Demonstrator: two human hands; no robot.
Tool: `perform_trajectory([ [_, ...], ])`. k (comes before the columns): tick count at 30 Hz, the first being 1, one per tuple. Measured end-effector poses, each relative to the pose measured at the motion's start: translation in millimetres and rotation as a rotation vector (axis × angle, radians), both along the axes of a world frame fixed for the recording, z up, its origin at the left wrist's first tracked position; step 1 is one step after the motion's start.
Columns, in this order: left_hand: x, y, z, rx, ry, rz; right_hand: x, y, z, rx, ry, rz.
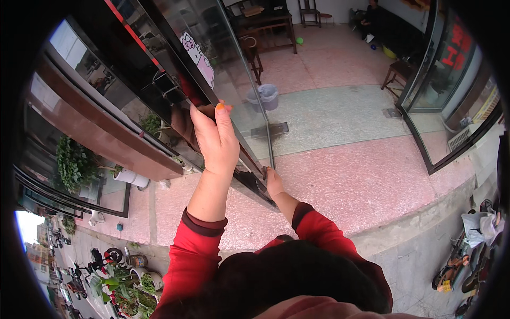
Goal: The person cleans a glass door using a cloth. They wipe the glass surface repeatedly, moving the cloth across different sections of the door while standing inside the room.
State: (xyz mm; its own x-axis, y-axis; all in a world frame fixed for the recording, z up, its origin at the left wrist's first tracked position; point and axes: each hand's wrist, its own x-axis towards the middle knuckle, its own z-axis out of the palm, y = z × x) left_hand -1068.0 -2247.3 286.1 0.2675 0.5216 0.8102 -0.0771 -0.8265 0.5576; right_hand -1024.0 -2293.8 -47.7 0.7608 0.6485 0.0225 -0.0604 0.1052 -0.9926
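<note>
A dark-framed glass door stands in front of me, with a pink-and-white cartoon cat sticker on its pane. My left hand grips the upright frame at mid-height, thumb up along the edge. Part of its fingers is hidden behind the frame. Lower down, my right hand has its fingers curled at the door's edge near the bottom. Whether it also holds something small cannot be seen. Both my forearms reach out in red sleeves.
Inside are a lilac waste bin, a wooden stool and a person seated on a dark sofa. Another glass door stands at right. Behind me, a step edge drops to paving with potted plants and a two-wheeler.
</note>
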Motion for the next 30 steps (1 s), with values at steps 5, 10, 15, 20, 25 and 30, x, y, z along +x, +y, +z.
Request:
perform_trajectory([
  [5, 1, 0, -1, 0.01, -0.038, 0.0, 4, 14, 48, 0.136, -0.106, 0.012],
  [10, 5, 3, -1, -0.003, -0.04, 0.003, 12, 8, 122, 0.326, -0.126, 0.066],
  [15, 0, 6, -3, -0.057, -0.062, -0.086, 20, 23, 40, 0.224, -0.17, 0.083],
  [20, -1, 10, -3, -0.053, -0.039, -0.029, 12, 9, -64, -0.051, -0.107, 0.072],
  [25, 8, 9, 1, 0.011, -0.019, 0.021, 4, 28, -89, -0.014, 0.022, -0.107],
  [30, 0, 12, -7, 0.009, 0.039, 0.063, -12, 15, 93, 0.266, -0.227, -0.139],
])
